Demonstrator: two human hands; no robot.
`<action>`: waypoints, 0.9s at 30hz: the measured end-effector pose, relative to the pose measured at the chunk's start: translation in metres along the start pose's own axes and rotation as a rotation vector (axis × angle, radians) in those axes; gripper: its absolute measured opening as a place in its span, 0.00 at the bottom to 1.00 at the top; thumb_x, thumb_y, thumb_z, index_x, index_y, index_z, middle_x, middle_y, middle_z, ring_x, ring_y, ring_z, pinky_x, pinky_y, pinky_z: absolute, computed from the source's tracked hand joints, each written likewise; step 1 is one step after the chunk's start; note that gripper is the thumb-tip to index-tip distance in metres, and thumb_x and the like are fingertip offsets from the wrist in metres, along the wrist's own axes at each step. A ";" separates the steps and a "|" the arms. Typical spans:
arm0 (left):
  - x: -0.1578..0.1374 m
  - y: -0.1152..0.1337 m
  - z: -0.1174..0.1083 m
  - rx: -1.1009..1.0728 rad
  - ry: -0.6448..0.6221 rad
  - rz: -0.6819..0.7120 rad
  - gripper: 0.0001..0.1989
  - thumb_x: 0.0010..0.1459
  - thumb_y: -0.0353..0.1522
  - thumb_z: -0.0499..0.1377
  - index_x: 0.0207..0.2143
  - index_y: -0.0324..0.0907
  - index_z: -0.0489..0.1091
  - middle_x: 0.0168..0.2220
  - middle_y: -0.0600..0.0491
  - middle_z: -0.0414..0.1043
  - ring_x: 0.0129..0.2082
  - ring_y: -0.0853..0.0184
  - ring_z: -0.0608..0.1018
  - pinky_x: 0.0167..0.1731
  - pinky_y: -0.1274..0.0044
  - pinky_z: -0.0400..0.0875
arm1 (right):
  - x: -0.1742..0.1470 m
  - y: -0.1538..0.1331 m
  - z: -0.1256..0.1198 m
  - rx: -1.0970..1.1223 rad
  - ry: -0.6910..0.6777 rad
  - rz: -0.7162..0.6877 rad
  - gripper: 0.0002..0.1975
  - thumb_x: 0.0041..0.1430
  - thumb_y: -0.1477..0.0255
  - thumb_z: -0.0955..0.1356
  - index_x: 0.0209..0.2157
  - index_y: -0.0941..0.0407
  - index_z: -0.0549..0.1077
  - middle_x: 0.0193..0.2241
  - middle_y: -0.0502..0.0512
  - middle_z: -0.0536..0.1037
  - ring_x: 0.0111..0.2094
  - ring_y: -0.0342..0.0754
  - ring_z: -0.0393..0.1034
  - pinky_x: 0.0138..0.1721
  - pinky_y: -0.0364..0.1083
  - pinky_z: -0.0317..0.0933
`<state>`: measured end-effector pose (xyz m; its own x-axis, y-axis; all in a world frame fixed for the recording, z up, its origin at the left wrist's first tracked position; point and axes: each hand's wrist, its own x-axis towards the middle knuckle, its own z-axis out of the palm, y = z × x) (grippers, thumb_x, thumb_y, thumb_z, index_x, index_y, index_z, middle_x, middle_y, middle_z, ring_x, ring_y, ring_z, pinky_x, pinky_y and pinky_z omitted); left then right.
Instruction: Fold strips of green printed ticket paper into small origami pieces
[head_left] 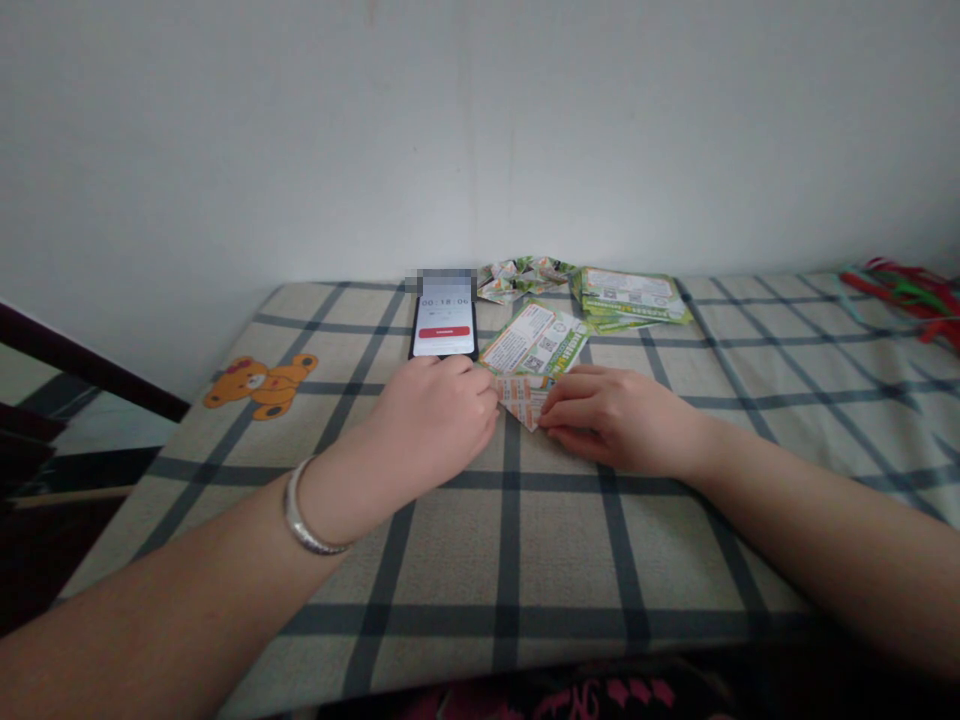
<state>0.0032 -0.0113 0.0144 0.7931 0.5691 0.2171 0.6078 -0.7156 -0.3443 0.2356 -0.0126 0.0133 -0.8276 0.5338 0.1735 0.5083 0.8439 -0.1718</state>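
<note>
Checked cloth point(450, 590) lies before a pale wall point(480, 130). Your right hand point(619, 415) pinches the right edge of a folded paper point(520, 396), just nearer you than a printed leaflet point(536, 340); your left hand point(442, 410) curls at the paper's left edge, fingertips hidden, its grip impossible to tell.

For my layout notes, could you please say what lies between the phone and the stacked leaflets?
The head view shows folded paper pieces and, in front, a flat leaflet.
</note>
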 end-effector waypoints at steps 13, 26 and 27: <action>-0.001 0.002 0.005 0.055 0.061 0.006 0.09 0.60 0.28 0.53 0.30 0.37 0.72 0.29 0.47 0.72 0.32 0.59 0.74 0.26 0.69 0.64 | -0.002 0.003 0.001 0.041 0.038 -0.005 0.11 0.65 0.72 0.63 0.37 0.58 0.78 0.37 0.57 0.78 0.39 0.46 0.71 0.41 0.46 0.64; 0.000 0.003 0.004 -0.192 0.020 0.161 0.13 0.63 0.33 0.55 0.49 0.44 0.70 0.46 0.50 0.73 0.46 0.57 0.72 0.44 0.64 0.70 | -0.003 0.004 -0.001 -0.130 0.098 0.117 0.13 0.63 0.71 0.64 0.31 0.57 0.80 0.36 0.56 0.80 0.36 0.46 0.72 0.37 0.44 0.61; 0.000 0.003 0.004 -0.194 0.016 0.161 0.13 0.63 0.33 0.55 0.49 0.44 0.70 0.46 0.50 0.73 0.46 0.57 0.72 0.44 0.64 0.70 | -0.003 0.004 -0.002 -0.153 0.101 0.139 0.13 0.63 0.71 0.64 0.31 0.57 0.80 0.35 0.56 0.80 0.35 0.46 0.71 0.36 0.44 0.61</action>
<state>0.0047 -0.0114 0.0095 0.8797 0.4366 0.1884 0.4692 -0.8615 -0.1944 0.2408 -0.0106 0.0140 -0.7232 0.6415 0.2559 0.6521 0.7563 -0.0529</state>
